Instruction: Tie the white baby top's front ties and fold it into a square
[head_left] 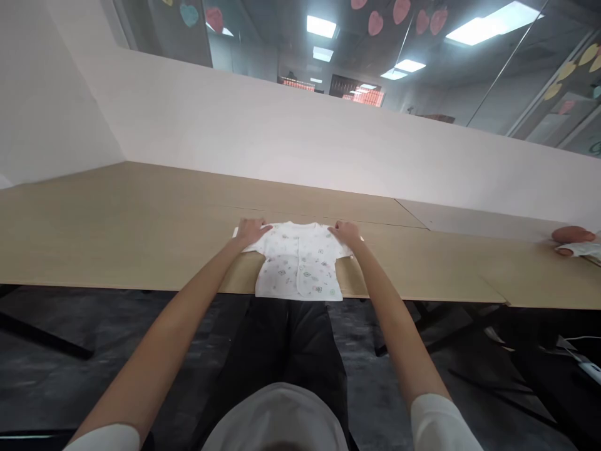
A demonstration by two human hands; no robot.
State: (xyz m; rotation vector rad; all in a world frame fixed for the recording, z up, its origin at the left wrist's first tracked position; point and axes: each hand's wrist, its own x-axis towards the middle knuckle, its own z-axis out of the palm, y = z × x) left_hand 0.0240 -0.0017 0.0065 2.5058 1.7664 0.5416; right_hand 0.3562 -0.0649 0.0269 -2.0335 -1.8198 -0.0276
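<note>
A small white baby shirt (298,263) with a faint print lies spread flat on the wooden table (141,232), its hem at the near edge. My left hand (250,230) rests flat on the shirt's left sleeve, fingers stretched out. My right hand (346,233) lies flat on the right sleeve, fingers also extended. Neither hand grips the cloth; both press down on it.
A pale partition wall (300,138) runs behind the table. At the far right another person's hand (571,235) rests by a white garment (585,250). Black table legs and a dark floor show below the near edge, with a white cable at the lower right.
</note>
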